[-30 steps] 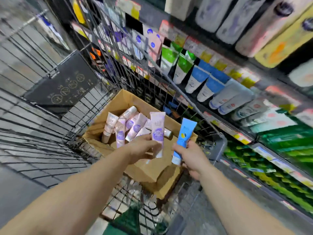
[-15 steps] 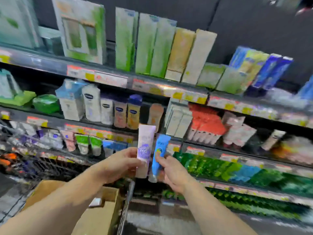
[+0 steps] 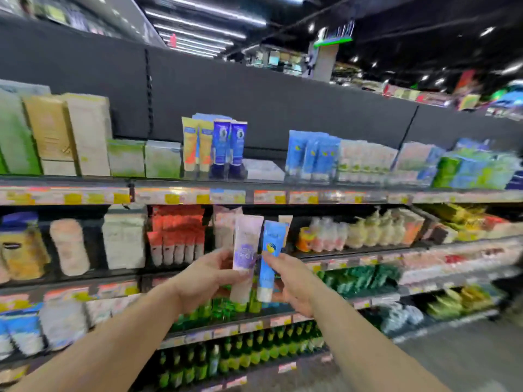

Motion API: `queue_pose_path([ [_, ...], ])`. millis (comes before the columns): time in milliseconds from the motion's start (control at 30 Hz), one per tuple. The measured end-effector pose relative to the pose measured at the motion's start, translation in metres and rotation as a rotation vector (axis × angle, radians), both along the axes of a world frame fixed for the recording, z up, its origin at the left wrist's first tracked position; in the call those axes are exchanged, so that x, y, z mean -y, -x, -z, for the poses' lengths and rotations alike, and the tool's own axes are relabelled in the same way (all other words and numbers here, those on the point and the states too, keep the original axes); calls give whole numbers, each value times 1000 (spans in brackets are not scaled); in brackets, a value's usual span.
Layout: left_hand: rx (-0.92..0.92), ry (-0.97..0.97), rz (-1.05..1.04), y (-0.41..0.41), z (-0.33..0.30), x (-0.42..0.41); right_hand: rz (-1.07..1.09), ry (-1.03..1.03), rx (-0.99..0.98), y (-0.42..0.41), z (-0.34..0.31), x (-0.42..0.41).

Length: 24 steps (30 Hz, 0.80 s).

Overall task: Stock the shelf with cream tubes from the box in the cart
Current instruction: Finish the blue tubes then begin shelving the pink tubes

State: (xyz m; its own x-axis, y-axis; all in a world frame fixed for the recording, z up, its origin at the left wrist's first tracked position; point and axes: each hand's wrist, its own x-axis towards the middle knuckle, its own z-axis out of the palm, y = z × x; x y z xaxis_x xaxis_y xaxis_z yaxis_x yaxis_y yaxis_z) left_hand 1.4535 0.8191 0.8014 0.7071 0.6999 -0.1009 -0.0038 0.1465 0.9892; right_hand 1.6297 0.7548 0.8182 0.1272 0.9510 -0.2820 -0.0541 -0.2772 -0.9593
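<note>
Both forearms are bare from the frame's lower edge up to the wrists, no sleeve showing. The left hand (image 3: 206,278) and right hand (image 3: 294,281) wear no gloves, rings, or watch.

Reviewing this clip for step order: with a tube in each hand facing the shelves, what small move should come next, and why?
Probably lift the right hand up and rightward to carry the blue tube toward the matching blue tubes on the upper shelf. The left hand holds the lilac tube; no clear match shows through the blur.
</note>
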Motion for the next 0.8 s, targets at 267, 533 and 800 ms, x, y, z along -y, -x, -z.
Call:
queue_pose_path([
  [267, -116, -367, -12, -76, -27, -29, 38, -112, -133, -75, -12, -14],
  [533, -109, -369, -13, -124, -36, -96, 16, -147, -85, -103, -16, -83],
  [800, -104, -300, -6, -157, -49, -134, -107, -178, 27, -127, -21, -125],
])
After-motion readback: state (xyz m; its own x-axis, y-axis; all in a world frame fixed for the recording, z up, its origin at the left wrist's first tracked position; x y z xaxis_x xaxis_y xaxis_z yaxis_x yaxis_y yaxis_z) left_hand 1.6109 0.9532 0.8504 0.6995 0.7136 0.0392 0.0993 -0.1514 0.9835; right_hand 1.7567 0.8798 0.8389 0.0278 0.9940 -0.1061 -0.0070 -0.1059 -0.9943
